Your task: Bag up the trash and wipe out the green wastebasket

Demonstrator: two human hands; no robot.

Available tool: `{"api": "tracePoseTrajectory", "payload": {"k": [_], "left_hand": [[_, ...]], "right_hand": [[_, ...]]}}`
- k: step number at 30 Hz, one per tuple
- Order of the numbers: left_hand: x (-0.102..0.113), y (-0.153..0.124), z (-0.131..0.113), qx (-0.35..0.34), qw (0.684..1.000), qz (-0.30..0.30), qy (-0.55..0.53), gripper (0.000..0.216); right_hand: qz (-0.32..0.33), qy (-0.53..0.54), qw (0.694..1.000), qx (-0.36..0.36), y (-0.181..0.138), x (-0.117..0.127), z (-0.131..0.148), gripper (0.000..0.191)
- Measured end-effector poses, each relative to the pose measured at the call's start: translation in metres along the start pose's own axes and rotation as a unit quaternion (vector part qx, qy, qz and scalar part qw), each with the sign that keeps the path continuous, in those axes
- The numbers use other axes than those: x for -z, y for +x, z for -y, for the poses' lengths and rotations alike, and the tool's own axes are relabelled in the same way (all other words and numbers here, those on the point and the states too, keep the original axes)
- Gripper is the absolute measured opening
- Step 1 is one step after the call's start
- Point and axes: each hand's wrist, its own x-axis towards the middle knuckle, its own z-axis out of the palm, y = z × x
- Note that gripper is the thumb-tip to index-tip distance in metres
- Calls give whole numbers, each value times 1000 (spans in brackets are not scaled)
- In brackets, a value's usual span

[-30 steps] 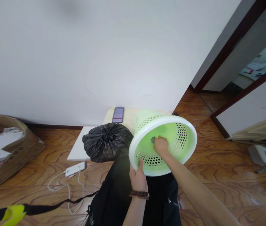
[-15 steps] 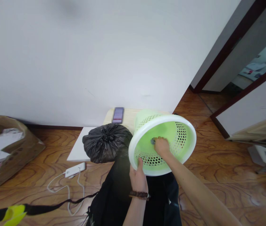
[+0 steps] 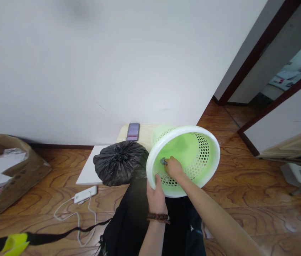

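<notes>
A light green plastic basket [image 3: 150,165] with a white rim and holed sides lies tilted, its mouth facing me. My left hand [image 3: 156,199] is closed on the near left part of the rim, thumb over the inside edge. Inside the basket, my right hand [image 3: 174,167] is closed around a small grey cloth [image 3: 163,161], held near the inner left wall. Most of the cloth is hidden by the fingers. Left of the basket sits a black plastic bag [image 3: 120,161] with its top gathered.
A pale wooden tabletop [image 3: 145,132] against the wall bears a blurred phone-like object [image 3: 133,131]. On the floor at left are a white panel [image 3: 86,170], a white power strip [image 3: 85,194] with cable, and a cardboard box [image 3: 31,170]. A doorway is at right.
My right hand has moved left inside the basket with the cloth, closer to the left wall. The basket has shifted and tilted slightly; my left hand still holds its rim.
</notes>
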Motion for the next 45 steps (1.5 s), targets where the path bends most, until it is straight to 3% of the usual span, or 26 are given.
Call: {"api": "tracePoseTrajectory", "payload": {"k": [4, 8, 11, 14, 18, 25, 28, 34, 45], "left_hand": [[-2, 0, -11, -39, 991, 35, 122, 43], [-5, 8, -36, -79, 967, 23, 243, 45], [-13, 23, -66, -196, 919, 6, 341, 56], [-24, 42, -94, -309, 864, 14, 397, 43], [-29, 57, -114, -330, 809, 17, 486, 34], [-27, 72, -138, -330, 701, 80, 627, 34], [-33, 81, -144, -343, 671, 94, 650, 35], [-38, 88, -143, -360, 688, 117, 620, 52], [-38, 91, -139, -388, 745, 93, 536, 42]], "right_hand": [[20, -9, 1000, -4, 4, 5, -2, 29], [18, -18, 1000, 5, 3, 12, -8, 30], [17, -23, 1000, 1, 0, 16, -12, 30], [22, -25, 999, -17, -1, 19, -15, 31], [47, -37, 998, -22, -2, 20, -19, 31], [78, -57, 995, -15, 2, 28, -19, 27], [89, -57, 994, -15, 4, 33, -18, 27], [96, -61, 993, -16, 5, 36, -23, 24], [84, -54, 995, -22, 11, 36, -28, 25]]}}
